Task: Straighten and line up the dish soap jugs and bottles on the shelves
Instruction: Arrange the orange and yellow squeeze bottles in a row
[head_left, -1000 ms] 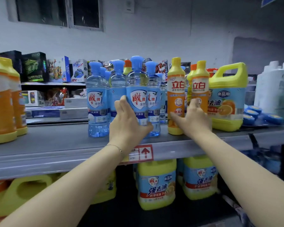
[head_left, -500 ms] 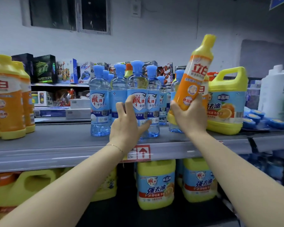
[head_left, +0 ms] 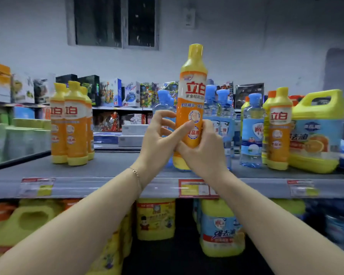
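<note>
At the grey shelf (head_left: 111, 171), the left hand (head_left: 157, 141) and right hand (head_left: 204, 153) clasp 1 upright tall orange plastic soap bottle (head_left: 193, 92).

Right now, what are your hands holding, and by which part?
One orange dish soap bottle, upright: the right hand grips its lower body, and the left hand pinches its middle, thumb on the label.

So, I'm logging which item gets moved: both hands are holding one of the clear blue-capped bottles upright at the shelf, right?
Not quite. The head view shows the left hand and right hand holding an orange bottle with a yellow cap, upright at the shelf; the blue-capped bottles stand behind it.
</note>
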